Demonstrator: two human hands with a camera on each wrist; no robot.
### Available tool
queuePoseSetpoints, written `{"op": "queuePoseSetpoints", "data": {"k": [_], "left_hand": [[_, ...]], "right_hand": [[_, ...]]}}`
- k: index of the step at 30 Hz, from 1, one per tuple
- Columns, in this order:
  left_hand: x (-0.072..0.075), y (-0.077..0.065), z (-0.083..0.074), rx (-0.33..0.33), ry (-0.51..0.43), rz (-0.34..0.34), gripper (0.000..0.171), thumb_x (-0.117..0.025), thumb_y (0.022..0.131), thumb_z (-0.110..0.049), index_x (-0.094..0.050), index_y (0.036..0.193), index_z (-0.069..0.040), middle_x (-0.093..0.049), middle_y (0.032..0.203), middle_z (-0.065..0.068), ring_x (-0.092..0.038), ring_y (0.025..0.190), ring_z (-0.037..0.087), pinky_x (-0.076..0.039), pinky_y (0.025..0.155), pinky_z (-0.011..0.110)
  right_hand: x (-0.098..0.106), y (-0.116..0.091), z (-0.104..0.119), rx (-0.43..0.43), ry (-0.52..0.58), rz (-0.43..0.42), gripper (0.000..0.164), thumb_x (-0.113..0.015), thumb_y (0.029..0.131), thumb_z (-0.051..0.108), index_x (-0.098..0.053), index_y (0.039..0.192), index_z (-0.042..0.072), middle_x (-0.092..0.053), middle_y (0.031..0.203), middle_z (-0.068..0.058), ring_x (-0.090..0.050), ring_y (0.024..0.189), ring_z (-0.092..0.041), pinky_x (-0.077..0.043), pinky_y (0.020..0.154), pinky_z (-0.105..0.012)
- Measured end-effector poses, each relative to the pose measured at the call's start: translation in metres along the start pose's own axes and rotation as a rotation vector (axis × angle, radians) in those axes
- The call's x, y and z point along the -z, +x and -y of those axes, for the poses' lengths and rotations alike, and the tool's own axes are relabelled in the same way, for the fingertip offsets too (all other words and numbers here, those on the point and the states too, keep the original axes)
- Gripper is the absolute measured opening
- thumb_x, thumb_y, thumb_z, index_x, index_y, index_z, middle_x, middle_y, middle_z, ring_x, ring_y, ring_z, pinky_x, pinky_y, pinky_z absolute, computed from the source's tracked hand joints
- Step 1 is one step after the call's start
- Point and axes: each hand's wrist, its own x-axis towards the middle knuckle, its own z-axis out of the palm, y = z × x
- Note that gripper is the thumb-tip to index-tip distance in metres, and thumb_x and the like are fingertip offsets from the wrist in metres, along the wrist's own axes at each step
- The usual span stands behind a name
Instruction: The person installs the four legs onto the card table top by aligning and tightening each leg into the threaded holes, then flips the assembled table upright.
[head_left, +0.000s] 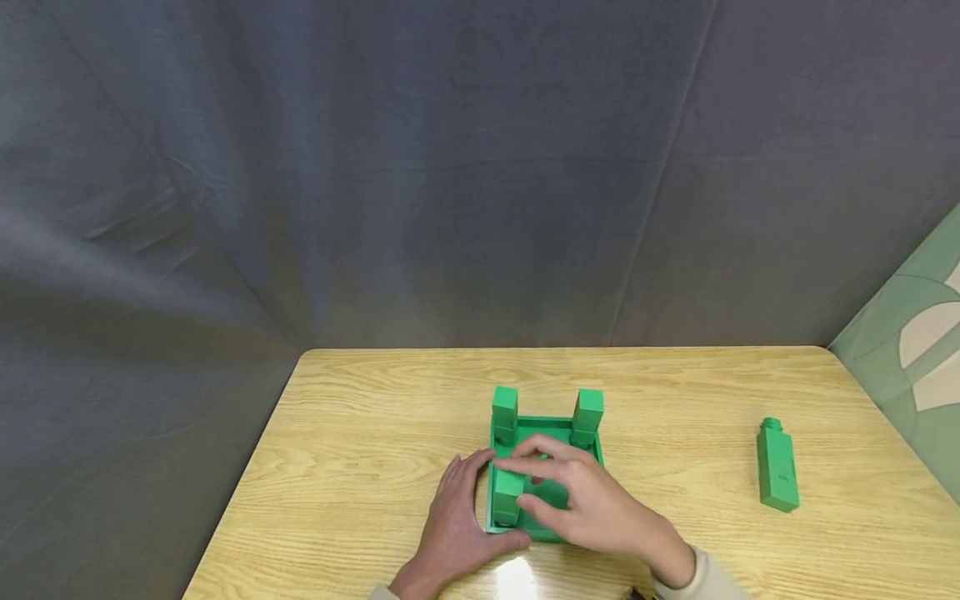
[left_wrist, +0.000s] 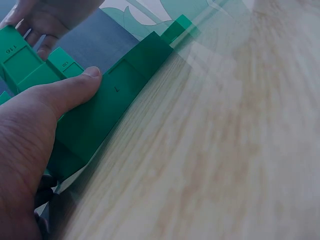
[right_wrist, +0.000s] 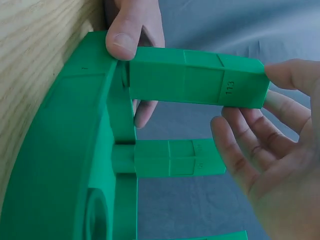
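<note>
A shallow green square base (head_left: 557,493) with a raised rim lies on the table. My left hand (head_left: 459,529) grips its near left corner, thumb on the front wall and fingers along the left side. Rising from that corner is a rectangular green post (head_left: 508,493), marked 113 in the right wrist view. My right hand (head_left: 596,500) holds its upper end, thumb and fingers at opposite sides. Two similar posts, one far left (head_left: 505,404) and one far right (head_left: 588,408), stand upright on the base. A round socket (right_wrist: 97,215) shows on the base in the right wrist view.
A loose green post (head_left: 777,468) with a round neck lies on the wooden table (head_left: 360,433), well right of the base. A dark grey curtain (head_left: 465,208) hangs behind the table, and a patterned green fabric (head_left: 915,358) borders it at right.
</note>
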Motion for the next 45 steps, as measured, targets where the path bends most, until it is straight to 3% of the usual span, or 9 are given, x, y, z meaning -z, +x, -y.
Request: {"op": "queuePoseSetpoints", "data": {"k": [6, 12, 18, 25, 30, 35, 39, 45], "left_hand": [[0.0, 0.0, 0.001, -0.007, 0.01, -0.013, 0.115, -0.091, 0.076, -0.076, -0.045, 0.166, -0.022, -0.052, 0.167, -0.001, -0.039, 0.161, 0.04, -0.026, 0.135, 0.067], [-0.001, 0.0, 0.0, -0.017, 0.014, -0.022, 0.116, -0.091, 0.075, -0.077, -0.046, 0.165, -0.02, -0.053, 0.166, -0.002, -0.042, 0.16, 0.038, -0.026, 0.136, 0.064], [-0.001, 0.0, 0.0, -0.006, 0.001, -0.016, 0.115, -0.092, 0.076, -0.075, -0.046, 0.166, -0.02, -0.052, 0.166, -0.002, -0.041, 0.16, 0.038, -0.025, 0.137, 0.063], [-0.001, 0.0, 0.0, 0.002, -0.007, -0.019, 0.114, -0.092, 0.076, -0.075, -0.046, 0.165, -0.021, -0.052, 0.166, -0.004, -0.04, 0.161, 0.037, -0.027, 0.136, 0.064], [-0.001, 0.0, 0.0, -0.004, 0.0, -0.024, 0.113, -0.091, 0.076, -0.077, -0.047, 0.164, -0.021, -0.053, 0.165, -0.004, -0.042, 0.16, 0.036, -0.026, 0.136, 0.063], [-0.001, 0.0, 0.001, -0.013, 0.001, -0.02, 0.112, -0.09, 0.078, -0.076, -0.045, 0.166, -0.023, -0.052, 0.166, -0.003, -0.043, 0.159, 0.036, -0.025, 0.137, 0.063], [-0.002, 0.0, 0.001, -0.023, 0.003, -0.015, 0.112, -0.09, 0.079, -0.075, -0.044, 0.167, -0.023, -0.052, 0.166, -0.003, -0.044, 0.158, 0.035, -0.024, 0.137, 0.063], [-0.001, -0.001, 0.001, -0.008, 0.0, -0.007, 0.113, -0.091, 0.079, -0.073, -0.044, 0.167, -0.019, -0.052, 0.167, 0.001, -0.038, 0.161, 0.042, -0.028, 0.134, 0.069]], "right_hand": [[-0.005, 0.002, -0.002, 0.009, 0.016, -0.039, 0.04, -0.086, 0.099, 0.013, -0.075, 0.138, 0.012, -0.071, 0.127, 0.002, -0.071, 0.098, -0.009, -0.067, 0.078, -0.031], [-0.013, 0.001, 0.0, -0.07, 0.01, -0.083, 0.04, -0.093, 0.092, 0.019, -0.072, 0.127, 0.019, -0.072, 0.121, 0.007, -0.069, 0.091, -0.006, -0.066, 0.076, -0.03], [-0.019, 0.001, -0.001, -0.117, 0.01, -0.136, 0.039, -0.097, 0.088, 0.017, -0.071, 0.117, 0.02, -0.075, 0.113, 0.009, -0.071, 0.084, -0.013, -0.065, 0.072, -0.025], [-0.018, 0.001, -0.004, -0.054, 0.008, -0.141, 0.036, -0.087, 0.089, 0.002, -0.071, 0.117, 0.017, -0.074, 0.109, 0.006, -0.071, 0.089, -0.012, -0.066, 0.067, -0.026], [-0.014, 0.001, -0.003, -0.089, 0.014, -0.118, 0.036, -0.088, 0.087, 0.003, -0.07, 0.114, 0.02, -0.073, 0.105, 0.01, -0.067, 0.084, -0.003, -0.063, 0.068, -0.022], [-0.01, 0.001, -0.003, -0.11, 0.033, -0.073, 0.044, -0.088, 0.092, 0.007, -0.072, 0.132, 0.016, -0.07, 0.107, 0.012, -0.065, 0.085, -0.003, -0.064, 0.071, -0.026], [-0.009, 0.001, -0.003, -0.066, 0.087, -0.025, 0.049, -0.082, 0.102, 0.011, -0.069, 0.149, 0.014, -0.067, 0.112, 0.009, -0.063, 0.089, -0.006, -0.065, 0.073, -0.026], [-0.01, 0.001, -0.004, -0.034, 0.11, -0.012, 0.04, -0.08, 0.104, 0.014, -0.074, 0.144, 0.017, -0.066, 0.115, 0.006, -0.061, 0.086, -0.002, -0.064, 0.071, -0.026]]}}
